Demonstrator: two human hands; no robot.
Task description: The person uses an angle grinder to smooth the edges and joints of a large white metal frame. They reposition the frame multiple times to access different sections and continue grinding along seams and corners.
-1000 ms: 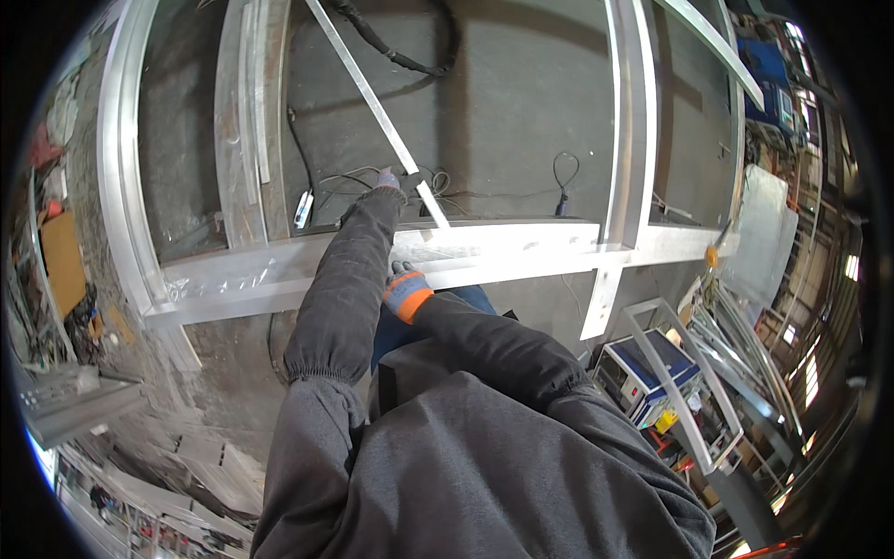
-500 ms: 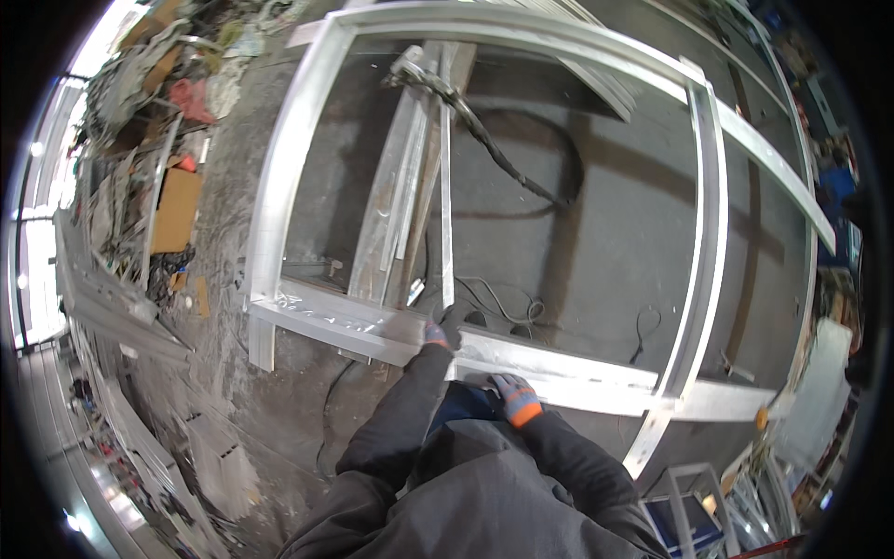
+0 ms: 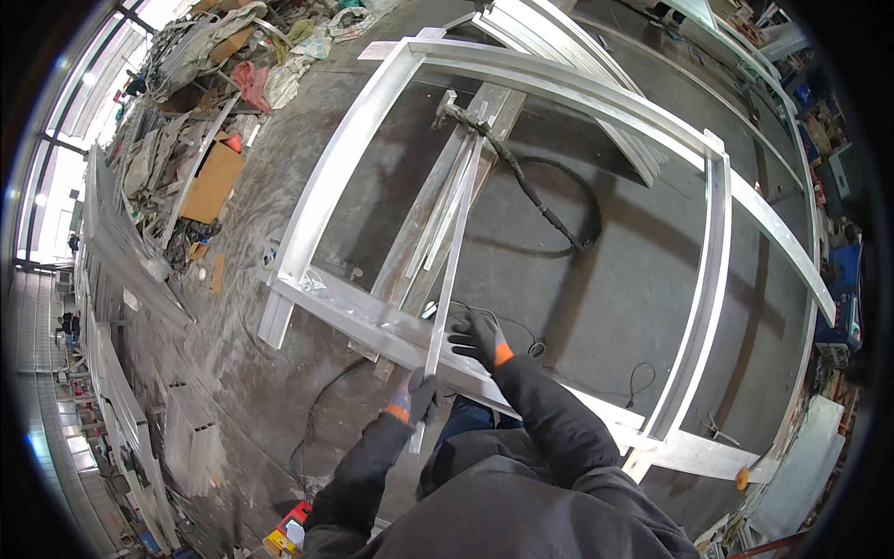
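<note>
A long thin metal strip (image 3: 448, 289) lies slantwise across the near rail of a large silvery metal frame (image 3: 368, 320). My left hand (image 3: 416, 396), in a dark glove with an orange cuff, is wrapped round the strip just on my side of that rail. The strip's near end sticks out below this hand; its far end reaches the black cable bundle. Fingers apart, my right hand (image 3: 480, 340) hovers by the rail's inner edge, right of the strip. It holds nothing, and I cannot tell whether it touches the rail.
Inside the frame, metal profiles (image 3: 419, 214) and a thick black cable (image 3: 535, 191) lie on the floor. More long profiles (image 3: 559, 42) extend beyond the far rail. Scrap and cardboard (image 3: 212, 182) are heaped at left. A red and yellow object (image 3: 289, 529) is at lower left.
My left hand has drawn back toward me and left, and the strip now slants more. My right hand has come off the rail's near side, moved forward and left, and spread its fingers.
</note>
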